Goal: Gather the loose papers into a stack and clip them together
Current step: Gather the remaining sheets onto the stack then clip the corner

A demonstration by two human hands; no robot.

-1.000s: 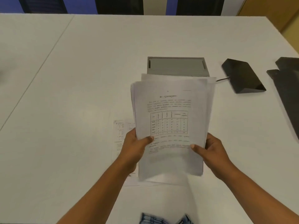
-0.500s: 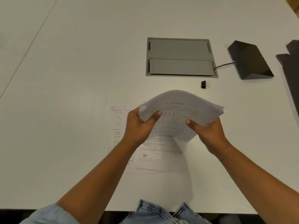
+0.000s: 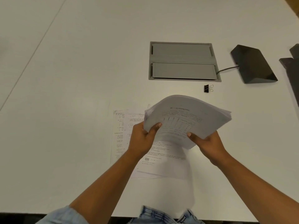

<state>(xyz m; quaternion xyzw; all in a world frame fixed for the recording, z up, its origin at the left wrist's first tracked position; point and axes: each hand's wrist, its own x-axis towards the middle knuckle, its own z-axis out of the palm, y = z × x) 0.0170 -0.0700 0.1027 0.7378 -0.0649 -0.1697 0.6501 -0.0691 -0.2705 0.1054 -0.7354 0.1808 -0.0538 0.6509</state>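
A thick stack of printed papers (image 3: 191, 117) bows upward above the white table, held at its near edge. My left hand (image 3: 143, 138) grips its left corner with the thumb on top. My right hand (image 3: 208, 144) grips the near right edge, thumb on the top sheet. Under the stack, loose printed sheets (image 3: 124, 136) still lie flat on the table, partly hidden by my hands. A small black binder clip (image 3: 207, 88) rests on the table beyond the stack, to the right.
A grey recessed cable hatch (image 3: 183, 61) is set into the white table (image 3: 72, 94) beyond the clip. A black wedge-shaped device (image 3: 253, 64) with a cable sits to the right, and dark objects (image 3: 292, 70) lie at the right edge. The table's near edge runs just below my forearms.
The stack went from upright and facing me to tilted flat and bowed, lower over the table. The view dropped, and the binder clip came into sight.
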